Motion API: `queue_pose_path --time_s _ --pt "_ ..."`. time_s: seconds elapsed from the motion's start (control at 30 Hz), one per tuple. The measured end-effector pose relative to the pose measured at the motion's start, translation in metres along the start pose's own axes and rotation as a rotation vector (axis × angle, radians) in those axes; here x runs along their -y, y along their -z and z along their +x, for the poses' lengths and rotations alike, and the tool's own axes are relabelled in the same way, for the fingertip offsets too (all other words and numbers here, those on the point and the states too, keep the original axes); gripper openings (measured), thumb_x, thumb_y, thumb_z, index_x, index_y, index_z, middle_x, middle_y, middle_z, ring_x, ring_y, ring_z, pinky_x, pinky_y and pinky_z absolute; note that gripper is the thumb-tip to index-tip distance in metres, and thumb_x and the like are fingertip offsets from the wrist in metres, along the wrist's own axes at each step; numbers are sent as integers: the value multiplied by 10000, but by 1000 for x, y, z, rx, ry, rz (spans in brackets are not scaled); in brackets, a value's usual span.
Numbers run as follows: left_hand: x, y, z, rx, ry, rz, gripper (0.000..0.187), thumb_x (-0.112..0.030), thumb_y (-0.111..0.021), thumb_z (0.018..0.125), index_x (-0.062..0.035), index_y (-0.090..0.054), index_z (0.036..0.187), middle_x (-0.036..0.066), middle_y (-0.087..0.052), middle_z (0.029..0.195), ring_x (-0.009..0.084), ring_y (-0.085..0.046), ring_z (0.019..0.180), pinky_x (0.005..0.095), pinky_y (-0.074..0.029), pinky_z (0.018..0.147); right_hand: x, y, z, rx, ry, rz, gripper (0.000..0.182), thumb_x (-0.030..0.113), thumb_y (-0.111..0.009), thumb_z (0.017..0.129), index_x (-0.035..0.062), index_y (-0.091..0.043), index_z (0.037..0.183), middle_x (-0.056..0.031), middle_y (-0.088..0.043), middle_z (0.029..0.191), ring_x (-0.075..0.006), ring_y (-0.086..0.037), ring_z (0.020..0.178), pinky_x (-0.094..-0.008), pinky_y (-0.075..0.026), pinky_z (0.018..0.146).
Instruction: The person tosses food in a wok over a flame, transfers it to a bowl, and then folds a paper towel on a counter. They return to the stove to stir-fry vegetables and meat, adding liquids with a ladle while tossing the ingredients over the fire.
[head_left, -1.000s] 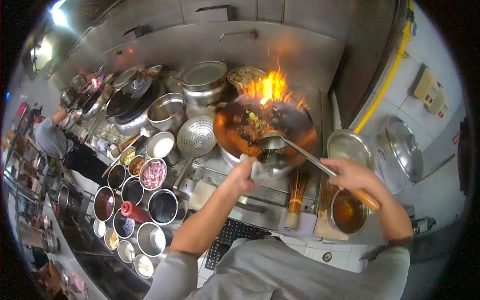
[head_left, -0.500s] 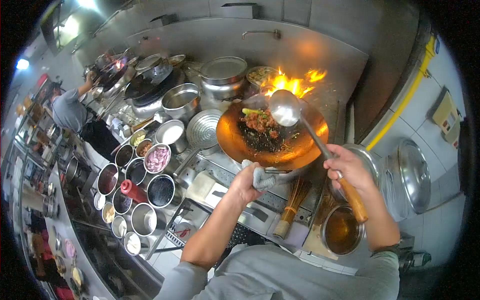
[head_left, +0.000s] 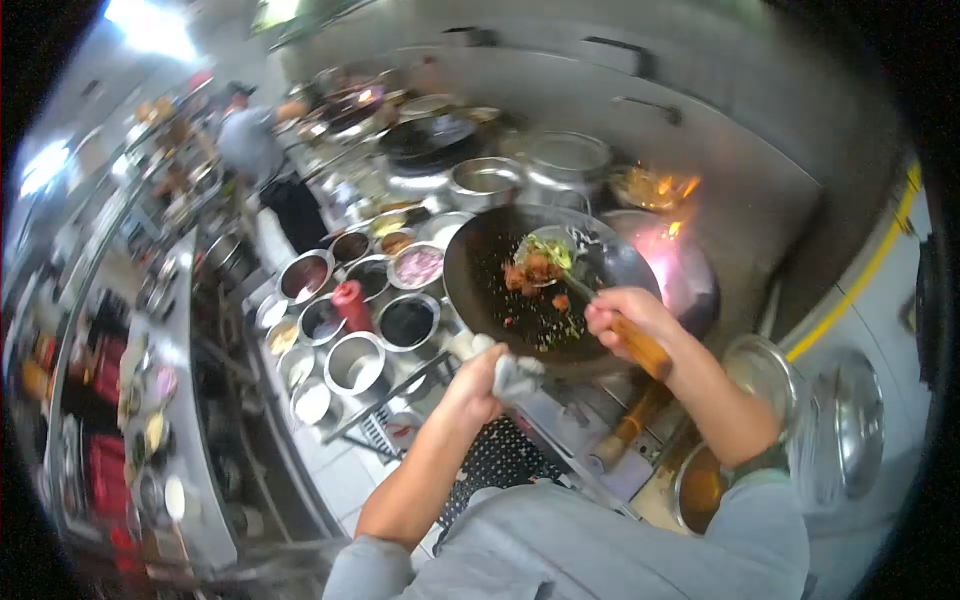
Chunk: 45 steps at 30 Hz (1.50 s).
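Observation:
My left hand (head_left: pixel 482 385) is closed around a folded light cloth (head_left: pixel 518 377) at the near rim of a wide wok (head_left: pixel 485 285). The wok sits off to the left of the lit burner (head_left: pixel 672 262), over the edge of the stove. Closed on the wooden handle (head_left: pixel 643 347) of a ladle is my right hand (head_left: pixel 630 315). The ladle's bowl is down in the wok among browned food pieces (head_left: pixel 533 272) and green bits (head_left: pixel 548 252). Small crumbs are scattered over the dark wok surface. Motion blurs the ladle's bowl.
Left of the wok stand several metal pots, one with sliced pink-purple food (head_left: pixel 418 264), and a red squeeze bottle (head_left: pixel 350 303). A bamboo brush (head_left: pixel 628 432) lies near the front edge. A pot of brown liquid (head_left: pixel 700 490) stands right. Another person (head_left: pixel 255 145) works at the far left.
The wok has come off the flames and moved left, tilted. The ladle has dropped from above the wok into the food. The camera view has turned, and the burner is uncovered.

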<state>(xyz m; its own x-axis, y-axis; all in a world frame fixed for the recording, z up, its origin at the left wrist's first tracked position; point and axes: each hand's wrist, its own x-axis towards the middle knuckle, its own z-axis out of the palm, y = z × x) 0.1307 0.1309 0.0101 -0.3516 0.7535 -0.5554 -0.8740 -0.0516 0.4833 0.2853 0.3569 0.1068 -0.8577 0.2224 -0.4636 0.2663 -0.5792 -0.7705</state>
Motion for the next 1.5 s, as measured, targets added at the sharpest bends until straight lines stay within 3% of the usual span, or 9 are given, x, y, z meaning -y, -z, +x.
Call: queue_pose_path --time_s 0.37,0.73,0.9,1.07,1.2,1.23,1.33,1.4,1.5 --pt "52 172 -292 -498 -553 -171 324 -86 -635 848 63 -591 1133 167 -669 1041 299 -696 911 441 -597 784 -168 -216 0 483 -52 -198 508 49 -520 969 106 -411 1461 -38 -520 884 -55 -450 578 -241 -404 373" --pt "132 294 -433 -865 -863 -609 227 -93 -606 892 59 -606 1060 173 -677 998 300 -700 873 465 -614 734 -289 -441 69 821 -807 14 198 34 -509 989 77 -436 1168 -79 -534 892 -63 -468 597 -224 -372 417" --pt "150 313 -444 -952 -952 -814 178 -117 -573 928 31 -620 1015 138 -672 959 275 -678 785 457 -609 685 -318 -548 102 1081 -889 -293 51 124 -506 1008 117 -494 960 43 -490 721 -44 -429 527 -211 -316 395" --pt "180 337 -428 -951 -1011 -966 283 -114 -588 884 -3 -596 1144 164 -676 1070 319 -686 946 459 -592 758 -350 -680 120 1126 -384 -652 42 67 -548 958 88 -520 982 17 -497 692 -68 -455 514 -241 -382 418" --pt "169 311 -423 -1103 -1012 -1012 275 -173 -537 975 41 -606 1133 174 -677 1082 292 -703 949 439 -607 762 -425 -730 189 1279 85 -1249 376 69 -620 883 18 -543 1247 -34 -569 753 -105 -561 612 -290 -458 468" --pt "168 305 -419 -1149 -1002 -1054 282 -175 -539 974 35 -605 1149 166 -677 1087 284 -703 948 435 -605 763 -461 -735 228 1324 305 -1383 549 76 -619 855 4 -487 1383 -150 -661 786 -272 -675 690 -399 -538 579" --pt "130 239 -415 -1468 -945 -675 277 -169 -566 937 -8 -633 1152 106 -682 1094 247 -698 949 392 -586 775 -468 -700 243 1225 901 -1460 635 45 -583 868 21 -410 1479 -274 -669 1001 -434 -673 870 -463 -543 770" --pt "124 216 -411 -1799 -798 60 261 -166 -576 918 -29 -653 1126 87 -682 1084 234 -695 945 383 -575 784 -460 -694 251 1275 893 -1399 659 41 -573 884 46 -377 1513 -315 -626 1160 -484 -636 990 -480 -516 863" --pt "104 185 -393 -1947 -719 -292 249 -89 -630 840 -26 -663 1078 78 -673 1091 198 -678 982 378 -549 806 -419 -673 257 1529 832 -1089 664 27 -545 911 73 -346 1543 -335 -545 1344 -492 -602 1123 -501 -488 941"
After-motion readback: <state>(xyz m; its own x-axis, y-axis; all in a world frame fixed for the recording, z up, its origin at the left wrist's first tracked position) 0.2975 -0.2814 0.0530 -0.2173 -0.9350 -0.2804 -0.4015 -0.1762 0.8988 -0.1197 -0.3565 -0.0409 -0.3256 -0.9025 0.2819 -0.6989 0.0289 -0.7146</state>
